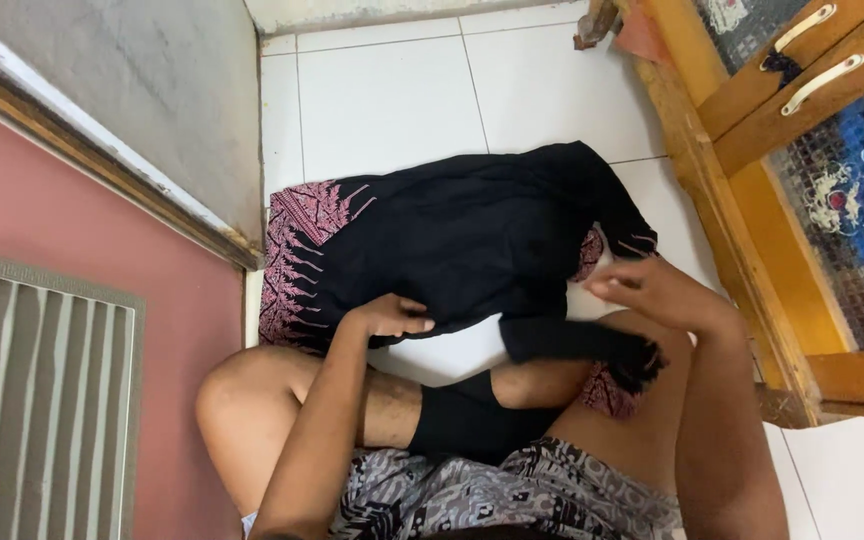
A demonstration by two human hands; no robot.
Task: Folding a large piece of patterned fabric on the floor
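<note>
Both of our hands work on one black garment (452,240) with pink patterned trim, which lies spread on the white tiled floor (392,100) between the grey wall (132,80) and the wooden cabinet (752,220), its near edge draped over our crossed legs (282,410). Our left hand (389,316) rests flat on the cloth's near edge, fingers loosely curled and pressing rather than pinching, while our right hand (652,290) hovers over the folded black sleeve (577,342) near the cabinet side, fingers relaxed and gripping nothing.
</note>
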